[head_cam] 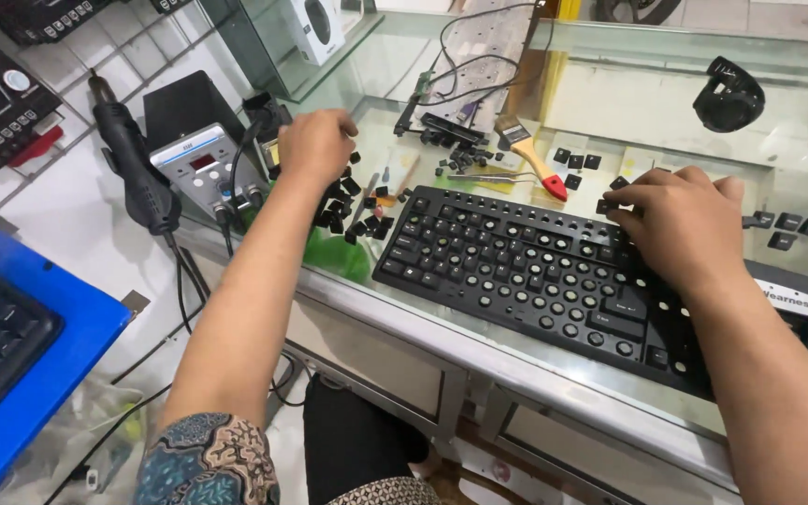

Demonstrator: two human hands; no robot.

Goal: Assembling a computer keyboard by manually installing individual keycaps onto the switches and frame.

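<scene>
On the glass worktop (367, 108) with its metal edge lies a black plastic keyboard (554, 271), long and flat, and most of its keys are off, so rows of small round stems show. Over the keyboard's far edge, at about 2 o'clock from its middle, the right hand (680, 220) rests with fingers curled down on the plastic; I cannot tell if it pinches something. At 10 o'clock from the keyboard, the left hand (315, 145) is bent into a loose fist above a heap of loose keycaps (353, 201), small square black pieces; what the fingers hold is hidden. Just left of this hand stands a grey box-shaped soldering station (200, 164) with a black hot-air handle (133, 164). Beyond the keyboard, at 12 o'clock, lies a brush (533, 154) with a wooden handle and red tip. More keycaps (797, 229) are scattered at 3 o'clock.
</scene>
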